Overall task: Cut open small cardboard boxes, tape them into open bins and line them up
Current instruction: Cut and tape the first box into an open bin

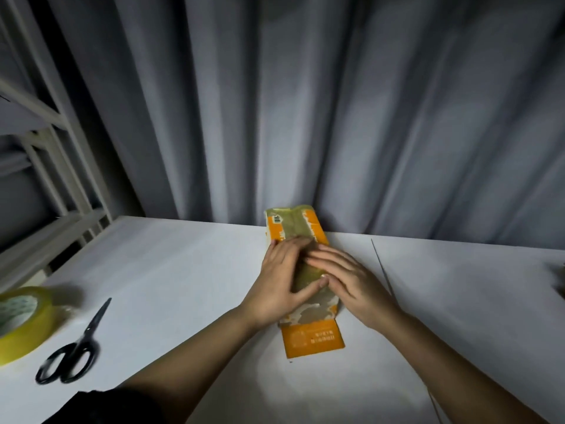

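An orange cardboard box (293,228) lies lengthwise on the white table (171,270), its top covered with yellowish tape. An orange flap (312,339) lies flat on the table at the box's near end. My left hand (281,280) rests flat on the left half of the box top, thumb stretched across it. My right hand (345,280) lies flat on the right half, fingers pointing left. The fingertips of both hands meet over the taped middle. Neither hand grips anything.
Black-handled scissors (76,347) lie shut at the near left of the table. A roll of yellowish tape (21,322) sits at the left edge. A white metal rack (52,166) stands at the left, a grey curtain (305,102) behind. A seam (382,267) splits the tabletop.
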